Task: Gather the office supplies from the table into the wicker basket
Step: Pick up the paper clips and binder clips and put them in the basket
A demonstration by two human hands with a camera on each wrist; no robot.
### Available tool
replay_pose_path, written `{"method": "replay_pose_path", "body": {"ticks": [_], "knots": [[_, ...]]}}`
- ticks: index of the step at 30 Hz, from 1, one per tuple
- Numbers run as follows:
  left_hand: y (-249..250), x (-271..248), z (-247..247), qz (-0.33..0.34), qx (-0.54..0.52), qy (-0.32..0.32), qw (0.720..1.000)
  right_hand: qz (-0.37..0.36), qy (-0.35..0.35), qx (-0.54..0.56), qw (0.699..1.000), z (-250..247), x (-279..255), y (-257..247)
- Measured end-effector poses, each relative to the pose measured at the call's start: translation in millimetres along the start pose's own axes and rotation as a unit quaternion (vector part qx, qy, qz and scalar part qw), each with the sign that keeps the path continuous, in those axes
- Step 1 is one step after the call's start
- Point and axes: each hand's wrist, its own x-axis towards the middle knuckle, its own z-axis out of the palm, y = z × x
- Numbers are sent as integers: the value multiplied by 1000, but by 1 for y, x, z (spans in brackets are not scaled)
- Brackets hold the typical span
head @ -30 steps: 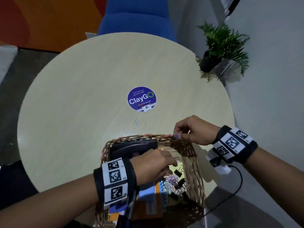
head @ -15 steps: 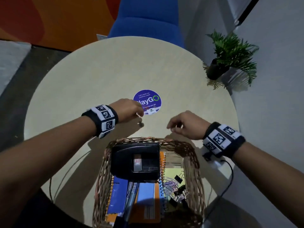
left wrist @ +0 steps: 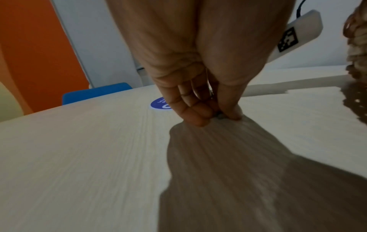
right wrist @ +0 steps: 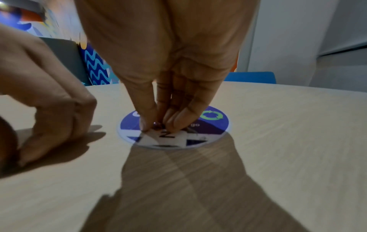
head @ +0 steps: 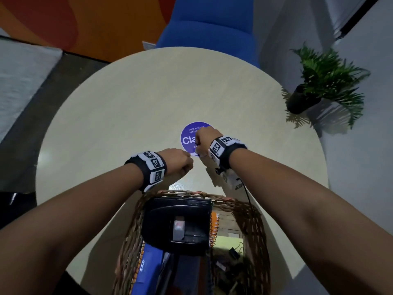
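Note:
My left hand (head: 180,165) is down on the round table (head: 127,116), just left of the purple sticker (head: 189,133). In the left wrist view its thumb and fingers (left wrist: 217,117) pinch a tiny silver metal piece (left wrist: 219,116) against the tabletop. My right hand (head: 202,143) is on the sticker (right wrist: 214,124), and its bunched fingertips (right wrist: 158,125) pinch something tiny and dark that is too small to name. The wicker basket (head: 253,218) stands at the near edge. It holds a black hole punch (head: 178,222), a spiral notebook (head: 213,226), blue items (head: 148,265) and binder clips (head: 234,252).
A potted plant (head: 325,81) stands past the table's right edge and a blue chair (head: 208,24) behind its far side. A cable (head: 247,194) runs from my right wrist over the basket's far right corner. Bare tabletop lies left of and beyond the hands.
My left hand came out of the basket and went to the table by the sticker. My right hand left the basket rim and moved forward onto the sticker.

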Motion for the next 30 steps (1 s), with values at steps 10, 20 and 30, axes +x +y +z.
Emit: {"method": "replay_pose_path", "body": {"ticks": [10,20,30], "knots": [[-20,-29,-27,-107,-121,78,984,4,-8,2,1000,2,-15,13],[98,-93,-53,19,-195,164,967,-72,-2,263,962,-27,-149,52],[158,-115,-13,178,-201,51,962,-17,-55,275,960,22,-252,59]]}}
